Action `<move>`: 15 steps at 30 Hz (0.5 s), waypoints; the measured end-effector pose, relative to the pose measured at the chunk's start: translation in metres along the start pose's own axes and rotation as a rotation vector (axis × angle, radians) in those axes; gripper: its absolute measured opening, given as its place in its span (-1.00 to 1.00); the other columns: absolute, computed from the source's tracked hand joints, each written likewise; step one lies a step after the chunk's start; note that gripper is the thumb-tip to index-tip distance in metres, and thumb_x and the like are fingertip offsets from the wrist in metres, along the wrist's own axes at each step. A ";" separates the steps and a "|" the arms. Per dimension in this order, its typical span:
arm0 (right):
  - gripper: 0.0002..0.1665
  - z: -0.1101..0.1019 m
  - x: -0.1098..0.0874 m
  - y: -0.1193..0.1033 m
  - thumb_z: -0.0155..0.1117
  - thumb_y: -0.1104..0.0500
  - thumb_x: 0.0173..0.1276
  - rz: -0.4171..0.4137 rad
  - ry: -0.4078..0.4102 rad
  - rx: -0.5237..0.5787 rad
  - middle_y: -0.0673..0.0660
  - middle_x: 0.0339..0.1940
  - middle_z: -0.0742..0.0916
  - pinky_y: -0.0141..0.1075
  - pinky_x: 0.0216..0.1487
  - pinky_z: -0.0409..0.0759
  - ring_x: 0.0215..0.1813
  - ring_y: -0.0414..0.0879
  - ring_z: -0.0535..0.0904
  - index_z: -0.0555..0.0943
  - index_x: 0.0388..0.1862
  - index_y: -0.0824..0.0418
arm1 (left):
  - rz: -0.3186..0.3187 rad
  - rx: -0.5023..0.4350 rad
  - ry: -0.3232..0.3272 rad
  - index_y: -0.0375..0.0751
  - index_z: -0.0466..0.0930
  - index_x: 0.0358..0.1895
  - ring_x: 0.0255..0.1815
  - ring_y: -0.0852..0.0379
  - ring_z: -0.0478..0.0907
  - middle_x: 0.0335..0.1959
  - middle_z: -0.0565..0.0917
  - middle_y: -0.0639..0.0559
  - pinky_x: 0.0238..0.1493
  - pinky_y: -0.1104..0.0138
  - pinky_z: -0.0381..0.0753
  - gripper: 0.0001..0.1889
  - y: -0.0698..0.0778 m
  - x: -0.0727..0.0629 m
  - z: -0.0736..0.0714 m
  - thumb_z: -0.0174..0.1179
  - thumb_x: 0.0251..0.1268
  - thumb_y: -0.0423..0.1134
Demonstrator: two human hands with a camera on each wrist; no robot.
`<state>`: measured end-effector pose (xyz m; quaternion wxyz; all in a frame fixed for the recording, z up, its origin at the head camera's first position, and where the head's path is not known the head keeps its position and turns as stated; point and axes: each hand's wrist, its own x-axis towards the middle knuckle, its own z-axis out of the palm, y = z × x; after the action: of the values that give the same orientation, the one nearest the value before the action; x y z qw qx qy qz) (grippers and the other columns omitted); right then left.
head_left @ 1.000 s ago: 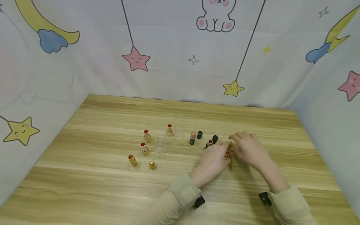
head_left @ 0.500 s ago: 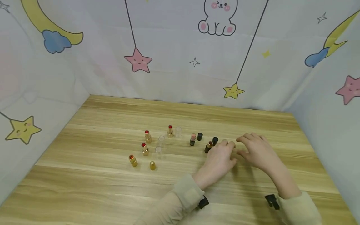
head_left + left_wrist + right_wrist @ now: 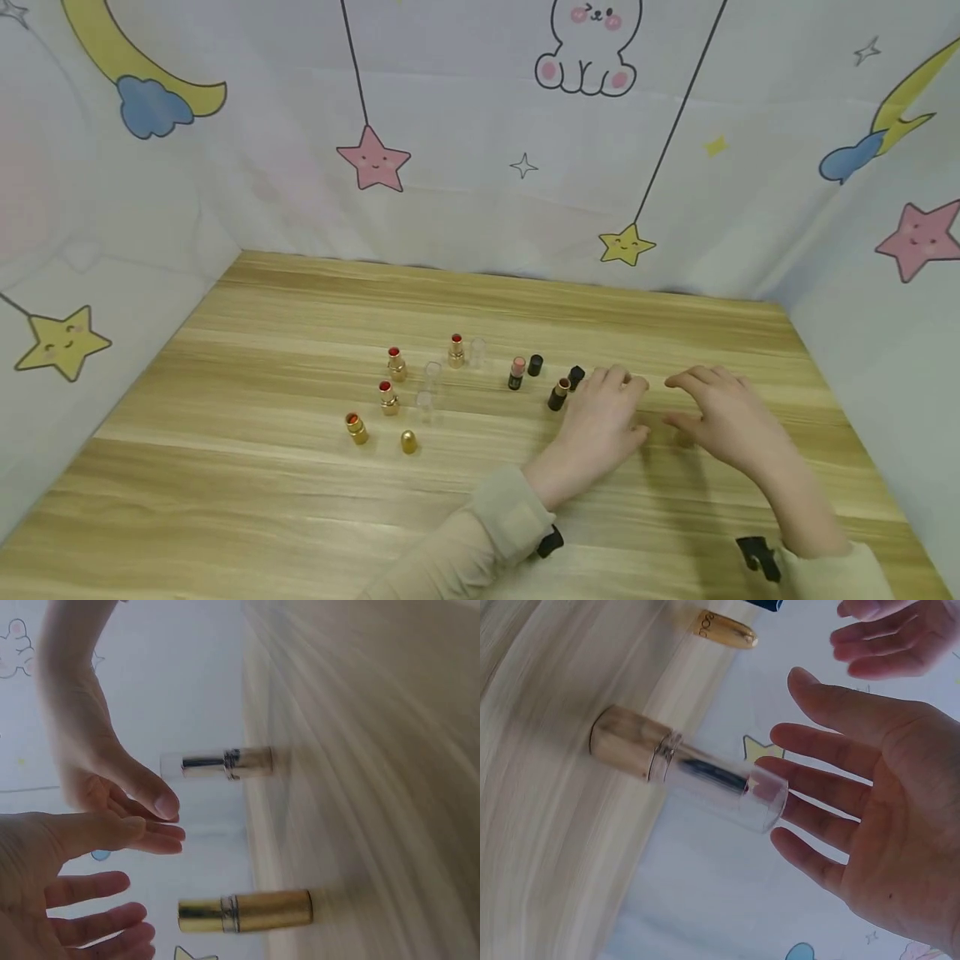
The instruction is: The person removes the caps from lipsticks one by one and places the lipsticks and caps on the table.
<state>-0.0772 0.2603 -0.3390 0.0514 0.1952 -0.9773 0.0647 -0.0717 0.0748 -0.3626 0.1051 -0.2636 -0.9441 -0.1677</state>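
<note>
In the head view my left hand (image 3: 600,421) hovers over the table, fingers loosely bent and holding nothing. My right hand (image 3: 738,425) is to its right, thumb and fingers spread. In the right wrist view a lipstick with a clear cap (image 3: 694,776) stands in front of the right fingers, which do not curl round it. The left wrist view shows an uncapped gold lipstick (image 3: 259,911) upright on the table near the left hand. A gold bullet-shaped cap (image 3: 726,630) stands farther off in the right wrist view.
A black lipstick (image 3: 558,395) and its black cap (image 3: 576,377) stand left of the left hand. Farther left are a pink lipstick (image 3: 517,373), a gold lipstick (image 3: 356,428), a gold cap (image 3: 408,442), several red lipsticks (image 3: 388,398) and clear caps (image 3: 425,404). Fabric walls enclose the table (image 3: 225,517).
One second ago the hands were close together at a gold lipstick and a gold cap. Both have since let go and moved right, the right hand farther, widening the gap between them.
</note>
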 end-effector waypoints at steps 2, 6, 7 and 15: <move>-0.50 -0.001 -0.003 0.004 0.44 0.05 0.15 -0.001 0.009 0.002 0.26 0.02 0.68 0.31 0.06 0.37 -0.01 0.24 0.58 0.61 0.02 0.28 | 0.051 -0.024 -0.017 0.03 0.49 0.17 -0.04 0.26 0.50 0.02 0.57 0.16 -0.07 0.49 0.50 -0.49 0.005 0.001 0.000 0.33 0.15 0.05; -0.51 -0.002 -0.007 0.009 0.46 0.07 0.12 -0.012 0.025 -0.001 0.26 -0.02 0.70 0.27 0.05 0.41 -0.09 0.19 0.61 0.62 -0.01 0.29 | 0.088 -0.065 -0.055 0.00 0.45 0.21 -0.18 0.33 0.48 -0.07 0.55 0.19 -0.31 0.60 0.46 -0.46 0.014 0.003 0.002 0.31 0.18 0.05; -0.51 -0.002 -0.008 0.009 0.46 0.08 0.12 -0.013 0.023 0.003 0.26 -0.02 0.69 0.26 0.05 0.42 -0.09 0.20 0.61 0.62 -0.01 0.29 | 0.083 -0.079 -0.061 -0.01 0.44 0.22 -0.19 0.34 0.48 -0.08 0.54 0.19 -0.33 0.60 0.45 -0.45 0.017 0.004 0.002 0.31 0.18 0.05; -0.53 -0.003 -0.014 0.014 0.43 0.13 0.16 0.019 -0.004 0.019 0.28 -0.03 0.69 0.13 -0.02 0.55 0.01 0.28 0.59 0.61 0.00 0.34 | 0.019 -0.139 -0.034 -0.08 0.27 0.33 -0.13 0.31 0.49 -0.01 0.51 0.16 -0.29 0.59 0.45 -0.25 0.037 0.012 0.016 0.36 0.10 0.07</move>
<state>-0.0694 0.2789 -0.3393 0.0467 0.1865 -0.9785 0.0742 -0.0643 0.1160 -0.3645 0.0721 -0.2820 -0.9293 -0.2275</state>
